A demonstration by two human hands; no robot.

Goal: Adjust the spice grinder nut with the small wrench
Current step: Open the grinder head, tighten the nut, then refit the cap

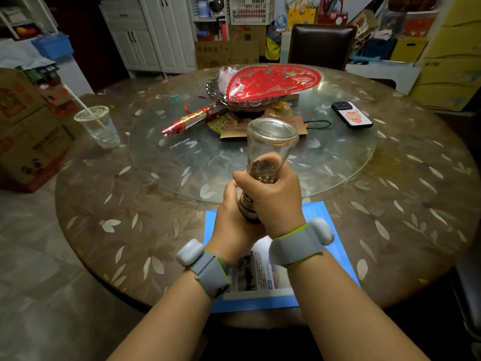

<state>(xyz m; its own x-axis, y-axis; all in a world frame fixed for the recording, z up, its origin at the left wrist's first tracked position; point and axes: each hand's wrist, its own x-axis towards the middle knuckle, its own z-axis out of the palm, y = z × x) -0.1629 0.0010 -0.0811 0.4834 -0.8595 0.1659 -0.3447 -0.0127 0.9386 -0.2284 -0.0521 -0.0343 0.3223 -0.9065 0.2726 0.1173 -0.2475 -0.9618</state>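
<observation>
Both hands meet over the near edge of the round table [390,194], and the spice grinder [268,155] is held up between them, clear of the tabletop. It is turned so its glass base points away from the person and its metal grinding end [247,209] comes toward the wrists. The right hand [276,201] wraps the glass body, fingers curled round it just where the dark spice shows through (the thumb lies across the near side of the glass). The left hand [231,225] sits lower and to the left of the right fingers, closed around the metal end; its fingertips are hidden behind the grinder and the other hand, so whether they pinch anything small cannot be told. The nut is hidden, and no wrench can be made out.

Directly under the hands lies a blue leaflet [335,246] on the tabletop. Beyond the fingertips, a glass turntable [182,162] carries a red paper cutting [273,82] and a phone [352,114]. Far left of the left fingers stands a plastic cup [100,127] with a straw.
</observation>
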